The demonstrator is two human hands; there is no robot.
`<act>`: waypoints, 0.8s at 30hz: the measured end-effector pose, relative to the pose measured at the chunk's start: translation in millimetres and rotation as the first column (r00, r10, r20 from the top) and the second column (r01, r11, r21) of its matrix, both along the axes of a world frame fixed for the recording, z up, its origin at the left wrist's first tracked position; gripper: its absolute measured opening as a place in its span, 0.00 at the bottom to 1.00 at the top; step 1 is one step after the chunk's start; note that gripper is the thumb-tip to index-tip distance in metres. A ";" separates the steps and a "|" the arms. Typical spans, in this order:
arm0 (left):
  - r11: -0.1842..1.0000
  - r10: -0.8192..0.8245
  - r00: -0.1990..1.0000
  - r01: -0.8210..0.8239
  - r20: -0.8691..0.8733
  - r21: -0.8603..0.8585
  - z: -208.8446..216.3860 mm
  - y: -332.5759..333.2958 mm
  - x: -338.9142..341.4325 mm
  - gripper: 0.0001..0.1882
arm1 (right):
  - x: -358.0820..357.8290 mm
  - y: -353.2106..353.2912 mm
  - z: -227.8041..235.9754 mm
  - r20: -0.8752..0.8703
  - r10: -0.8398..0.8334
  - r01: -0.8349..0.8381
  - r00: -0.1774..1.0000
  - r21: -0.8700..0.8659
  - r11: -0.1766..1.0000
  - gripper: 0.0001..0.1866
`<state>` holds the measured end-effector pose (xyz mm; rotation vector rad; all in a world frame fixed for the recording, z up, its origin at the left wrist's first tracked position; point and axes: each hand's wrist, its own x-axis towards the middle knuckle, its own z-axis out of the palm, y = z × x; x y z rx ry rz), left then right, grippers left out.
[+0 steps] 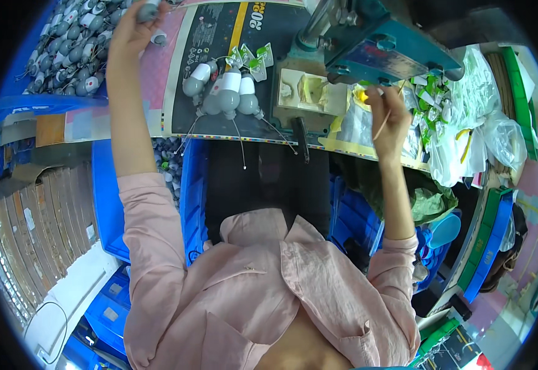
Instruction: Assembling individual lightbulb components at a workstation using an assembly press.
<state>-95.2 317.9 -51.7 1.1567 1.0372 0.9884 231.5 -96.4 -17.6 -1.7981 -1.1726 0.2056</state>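
Note:
My left hand (134, 34) reaches to the far left, its fingers closed around a grey-and-white bulb (148, 11) beside a large heap of similar bulbs (74, 49). Several more bulbs (229, 92) lie together on the dark printed sheet (213, 28), thin wires trailing over the table's front edge. Green-and-white tags (250, 60) lie against their far ends. On the right, my right hand (391, 117) is closed around a thin pale stick (380, 125). Its fingertips are near a small yellow piece (361, 94), just right of a cream fixture block (312, 91).
A teal bench press (386, 52) overhangs the fixture, and its dark lever (300, 139) juts past the table edge. Loose green-and-white tags (432, 102) and clear plastic bags (475, 111) crowd the right side. Blue bins (108, 197) stand below the table, with stacked cardboard (41, 228) at left.

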 end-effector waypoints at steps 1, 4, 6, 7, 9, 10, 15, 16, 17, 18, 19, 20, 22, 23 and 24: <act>0.975 0.164 0.893 -0.082 0.419 -0.207 0.9 -3.9 -7.1 0.16 | -16.8 -1.0 0.5 0.086 -0.013 0.008 0.996 0.054 0.999 0.08; 0.773 0.046 0.515 0.524 0.856 -0.357 16.0 -8.0 -28.4 0.27 | -52.2 -3.2 -9.3 0.151 0.018 -0.044 0.988 0.170 0.985 0.12; 0.718 -0.077 0.395 0.659 0.916 -0.224 19.2 -36.4 -21.3 0.27 | -65.5 1.7 -13.0 0.303 0.051 -0.123 0.952 0.224 0.967 0.13; 0.637 -0.189 0.248 0.767 0.950 -0.073 23.9 -55.2 -11.7 0.27 | -70.1 3.1 -16.6 0.342 0.044 -0.123 0.939 0.214 0.969 0.13; 0.657 -0.288 0.312 0.753 0.905 -0.051 27.1 -84.5 -0.8 0.27 | -73.2 12.9 -16.3 0.435 0.051 -0.144 0.899 0.184 0.972 0.13; 0.673 -0.381 0.373 0.739 0.846 -0.022 31.0 -102.9 6.1 0.26 | -74.2 16.4 -13.6 0.526 0.060 -0.164 0.848 0.153 0.975 0.12; 0.853 -0.448 0.792 0.518 0.415 -0.066 49.3 -219.4 72.2 0.11 | -52.3 7.7 -6.2 0.492 0.078 -0.160 0.867 0.125 0.979 0.07; 0.852 -0.446 0.790 0.519 0.420 -0.070 48.1 -231.4 74.9 0.11 | -42.0 5.2 -6.4 0.342 0.031 -0.088 0.939 0.154 0.984 0.06; 0.869 -0.463 0.835 0.494 0.298 -0.034 46.8 -241.7 76.9 0.09 | -32.7 3.6 -6.7 0.182 -0.022 -0.010 0.983 0.171 0.985 0.08; 0.878 -0.471 0.865 0.478 0.174 0.003 45.3 -252.6 80.6 0.08 | -25.2 2.8 -2.9 -0.018 -0.052 0.054 0.998 0.177 0.983 0.09; 0.906 -0.419 0.895 0.424 0.149 0.001 45.8 -263.2 85.5 0.06 | -16.2 3.2 1.0 -0.215 -0.082 0.121 0.973 0.173 0.977 0.11; 0.918 -0.396 0.917 0.395 0.054 0.031 44.3 -271.6 88.3 0.05 | -1.3 1.0 -1.6 -0.230 -0.053 0.090 0.972 0.154 0.984 0.10; 0.926 -0.369 0.928 0.371 -0.040 0.063 42.0 -284.3 91.9 0.05 | 16.1 -2.8 -2.0 -0.272 -0.103 0.116 0.957 0.033 0.993 0.13; 0.928 -0.339 0.932 0.354 -0.126 0.120 41.4 -289.7 94.1 0.05 | 20.8 -4.0 -3.4 -0.302 -0.129 0.135 0.944 -0.001 0.991 0.14; 0.923 -0.301 0.930 0.339 -0.209 0.180 40.1 -294.4 96.5 0.05 | 24.4 -4.6 -6.6 -0.302 -0.134 0.140 0.944 -0.003 0.990 0.14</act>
